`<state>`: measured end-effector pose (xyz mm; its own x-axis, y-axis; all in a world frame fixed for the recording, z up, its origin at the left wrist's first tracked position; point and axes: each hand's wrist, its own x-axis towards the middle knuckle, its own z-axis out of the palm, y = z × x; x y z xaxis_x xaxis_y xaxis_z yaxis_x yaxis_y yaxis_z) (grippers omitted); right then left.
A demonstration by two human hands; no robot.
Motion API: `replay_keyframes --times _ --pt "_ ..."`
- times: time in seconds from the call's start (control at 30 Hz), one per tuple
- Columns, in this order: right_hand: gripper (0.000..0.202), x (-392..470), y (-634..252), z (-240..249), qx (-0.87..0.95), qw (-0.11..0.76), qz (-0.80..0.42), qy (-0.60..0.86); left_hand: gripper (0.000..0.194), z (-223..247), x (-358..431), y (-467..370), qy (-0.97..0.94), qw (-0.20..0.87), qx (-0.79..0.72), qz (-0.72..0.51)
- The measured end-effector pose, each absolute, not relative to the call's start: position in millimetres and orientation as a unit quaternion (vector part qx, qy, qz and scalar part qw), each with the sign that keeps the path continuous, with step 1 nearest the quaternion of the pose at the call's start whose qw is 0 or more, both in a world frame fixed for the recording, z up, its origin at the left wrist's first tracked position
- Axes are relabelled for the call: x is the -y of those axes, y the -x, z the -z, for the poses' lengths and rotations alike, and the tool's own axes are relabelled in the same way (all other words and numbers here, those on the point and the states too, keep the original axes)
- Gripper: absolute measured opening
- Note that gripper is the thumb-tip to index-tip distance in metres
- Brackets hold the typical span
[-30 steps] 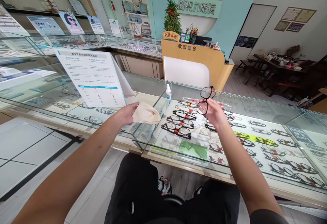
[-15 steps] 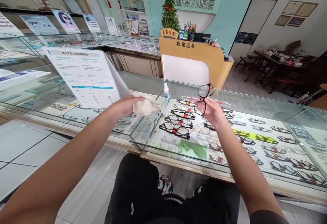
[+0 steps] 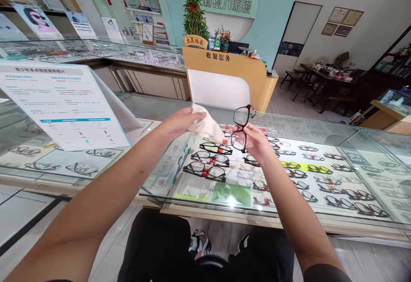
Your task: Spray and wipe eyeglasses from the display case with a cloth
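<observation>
A pale cream cloth [image 3: 207,125] hangs from my left hand [image 3: 180,123], pinched between thumb and fingers. Its loose end reaches toward the glasses. In my right hand [image 3: 257,142] is a pair of black-framed eyeglasses [image 3: 246,123], gripped near the bridge and turned so one lens stands above the other. A small gap separates the cloth from the lenses. Both hands are raised over the glass display counter [image 3: 199,202], where rows of eyeglass frames [image 3: 205,170] lie under the top. The white spray bottle is hidden from view now, apparently behind my left hand and cloth.
A printed sign [image 3: 61,106] stands on the counter at the left. Beyond the counter is a wooden reception desk [image 3: 263,85] with a tall green plant [image 3: 195,18] on it. At the far right back stands a dark table [image 3: 327,74] with chairs.
My left hand has brought the cloth rightward and close to the eyeglasses. My right hand keeps hold of the glasses. The camera view has turned slightly to the right.
</observation>
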<state>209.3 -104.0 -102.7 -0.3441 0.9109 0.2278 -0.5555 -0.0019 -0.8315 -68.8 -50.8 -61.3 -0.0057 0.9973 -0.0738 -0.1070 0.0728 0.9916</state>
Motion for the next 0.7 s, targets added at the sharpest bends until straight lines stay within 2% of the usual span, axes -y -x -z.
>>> replay_keyframes --times 0.13,0.23,0.4,0.57,0.7 --pt "0.027 102.6 -210.9 101.7 0.461 0.536 -0.682 0.186 0.055 56.9 46.9 39.6 -0.503 0.555 -0.459 -0.478" --pt "0.027 102.6 -211.7 99.6 0.462 0.536 -0.682 0.186 0.056 55.7 44.3 22.5 -0.496 0.573 -0.431 -0.490" --pt "0.030 101.0 -214.1 97.1 0.448 0.555 -0.672 0.199 0.050 60.4 40.7 3.8 -0.470 0.599 -0.385 -0.523" --pt "0.030 97.5 -216.0 98.8 0.446 0.561 -0.667 0.206 0.034 71.8 44.6 0.7 -0.451 0.606 -0.340 -0.559" --pt "0.028 96.7 -215.4 101.9 0.450 0.557 -0.667 0.206 0.028 77.5 46.2 7.2 -0.412 0.641 -0.323 -0.561"
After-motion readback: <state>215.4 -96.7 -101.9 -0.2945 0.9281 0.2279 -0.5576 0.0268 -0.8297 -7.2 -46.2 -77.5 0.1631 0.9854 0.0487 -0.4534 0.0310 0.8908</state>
